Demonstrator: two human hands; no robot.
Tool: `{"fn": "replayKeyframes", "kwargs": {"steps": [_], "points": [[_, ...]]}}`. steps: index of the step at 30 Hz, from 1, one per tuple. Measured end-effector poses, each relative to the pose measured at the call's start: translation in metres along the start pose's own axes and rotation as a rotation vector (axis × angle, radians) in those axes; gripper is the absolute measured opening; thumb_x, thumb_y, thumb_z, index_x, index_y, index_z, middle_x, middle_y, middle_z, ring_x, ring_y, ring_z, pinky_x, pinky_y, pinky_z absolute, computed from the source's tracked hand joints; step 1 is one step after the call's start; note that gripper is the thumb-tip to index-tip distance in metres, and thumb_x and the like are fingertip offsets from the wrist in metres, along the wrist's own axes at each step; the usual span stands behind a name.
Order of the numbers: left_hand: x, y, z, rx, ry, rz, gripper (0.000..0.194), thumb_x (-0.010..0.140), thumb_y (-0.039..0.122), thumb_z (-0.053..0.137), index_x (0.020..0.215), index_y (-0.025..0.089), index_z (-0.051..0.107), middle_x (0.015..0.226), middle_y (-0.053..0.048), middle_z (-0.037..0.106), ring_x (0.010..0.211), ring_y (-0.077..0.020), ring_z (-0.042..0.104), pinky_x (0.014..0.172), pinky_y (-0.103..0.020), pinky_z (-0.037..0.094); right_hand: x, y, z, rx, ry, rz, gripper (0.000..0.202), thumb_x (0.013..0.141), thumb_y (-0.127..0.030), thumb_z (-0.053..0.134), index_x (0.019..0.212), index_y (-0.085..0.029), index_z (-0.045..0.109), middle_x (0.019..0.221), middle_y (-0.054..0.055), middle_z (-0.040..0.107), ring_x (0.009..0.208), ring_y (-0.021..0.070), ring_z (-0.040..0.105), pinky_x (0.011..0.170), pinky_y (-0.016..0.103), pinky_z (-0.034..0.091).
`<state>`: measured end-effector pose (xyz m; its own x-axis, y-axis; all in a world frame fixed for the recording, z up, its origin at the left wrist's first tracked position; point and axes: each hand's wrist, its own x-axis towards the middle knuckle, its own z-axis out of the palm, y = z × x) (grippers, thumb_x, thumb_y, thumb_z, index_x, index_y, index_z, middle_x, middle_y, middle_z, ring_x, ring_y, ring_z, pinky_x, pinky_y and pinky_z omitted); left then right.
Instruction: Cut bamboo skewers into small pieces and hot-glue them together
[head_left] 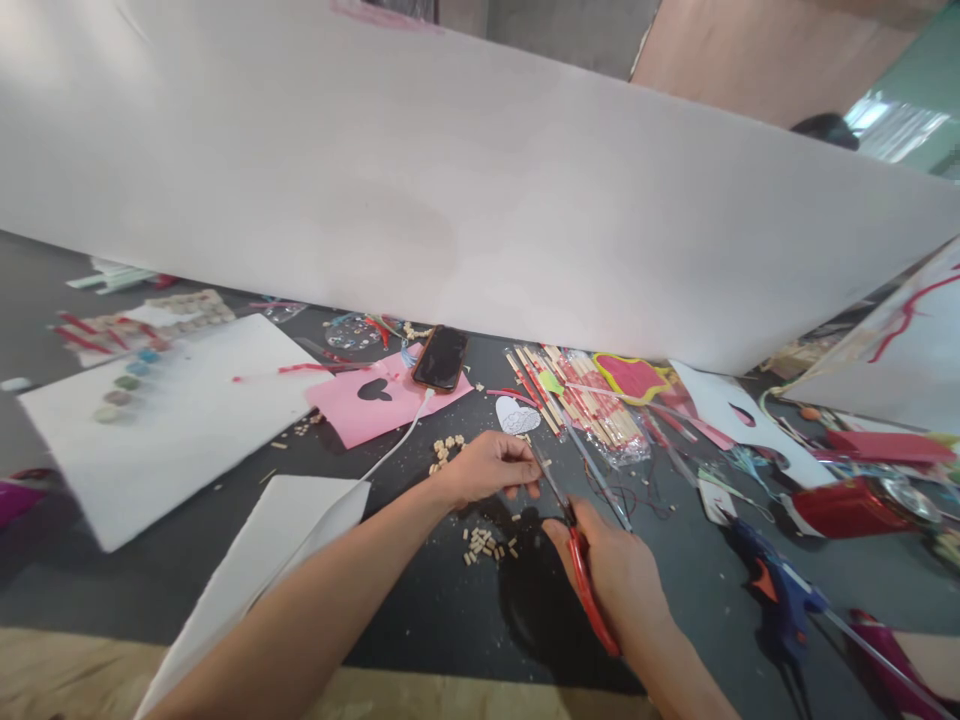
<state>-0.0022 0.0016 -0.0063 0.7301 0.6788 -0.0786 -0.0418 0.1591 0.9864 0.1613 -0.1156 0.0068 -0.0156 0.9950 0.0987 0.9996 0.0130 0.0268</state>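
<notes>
My right hand (619, 565) grips a pair of scissors with red handles (587, 590), its blades pointing up and to the left. Close to the blade tips, my left hand (491, 467) is closed with the fingertips pinched together; what it holds is too small to make out. Below that hand lies a loose heap of short cut wooden pieces (487, 546). Small pale flower-like clusters (447, 450) sit just behind my left wrist. A white heart-shaped paper (517, 415) rests beyond the fingers, beside packs of wooden chopsticks (600, 400).
A phone (441, 358) with a white cable lies on pink paper (349, 410). White boards (187, 430) cover the left side. At right are a blue glue gun (780, 580) and a red can (862, 506). A tall white panel (450, 190) stands behind.
</notes>
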Motion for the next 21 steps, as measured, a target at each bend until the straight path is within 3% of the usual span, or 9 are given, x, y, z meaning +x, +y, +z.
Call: {"fn": "replayKeyframes", "kwargs": {"steps": [2, 8, 14, 21], "points": [[0.000, 0.000, 0.000, 0.012, 0.020, 0.009, 0.023, 0.073, 0.035, 0.064, 0.073, 0.012, 0.065, 0.062, -0.001, 0.066, 0.045, -0.0060, 0.047, 0.047, -0.018, 0.037, 0.002, -0.002, -0.001, 0.016, -0.027, 0.026, 0.029, 0.088, -0.042, 0.046, 0.105, -0.022, 0.058, 0.064, 0.002, 0.071, 0.059, 0.0216, 0.068, 0.047, 0.026, 0.039], [-0.001, 0.001, -0.002, 0.015, 0.041, 0.031, 0.018, 0.071, 0.030, 0.066, 0.071, 0.011, 0.066, 0.059, 0.000, 0.064, 0.046, -0.0067, 0.047, 0.047, -0.018, 0.038, 0.001, 0.001, -0.006, 0.165, -0.057, 0.008, 0.046, 0.083, -0.044, 0.051, 0.122, -0.021, 0.045, 0.103, 0.008, 0.067, 0.084, 0.0242, 0.066, 0.060, 0.029, 0.046], [-0.001, 0.001, -0.002, -0.035, 0.029, 0.026, 0.019, 0.074, 0.030, 0.063, 0.070, 0.011, 0.063, 0.055, -0.001, 0.064, 0.039, -0.0045, 0.042, 0.042, -0.017, 0.031, 0.000, 0.004, -0.008, 0.251, -0.068, -0.016, 0.057, 0.080, -0.037, 0.053, 0.130, -0.018, 0.037, 0.107, 0.011, 0.063, 0.094, 0.0259, 0.062, 0.072, 0.034, 0.047], [0.001, -0.001, -0.008, -0.061, 0.131, 0.023, 0.029, 0.075, 0.041, 0.060, 0.074, 0.012, 0.061, 0.057, -0.001, 0.063, 0.041, -0.0042, 0.040, 0.043, -0.017, 0.030, -0.001, 0.018, -0.006, 0.205, -0.045, 0.065, 0.053, 0.084, -0.047, 0.048, 0.128, -0.019, 0.041, 0.096, 0.009, 0.066, 0.085, 0.0242, 0.064, 0.066, 0.032, 0.048]]}}
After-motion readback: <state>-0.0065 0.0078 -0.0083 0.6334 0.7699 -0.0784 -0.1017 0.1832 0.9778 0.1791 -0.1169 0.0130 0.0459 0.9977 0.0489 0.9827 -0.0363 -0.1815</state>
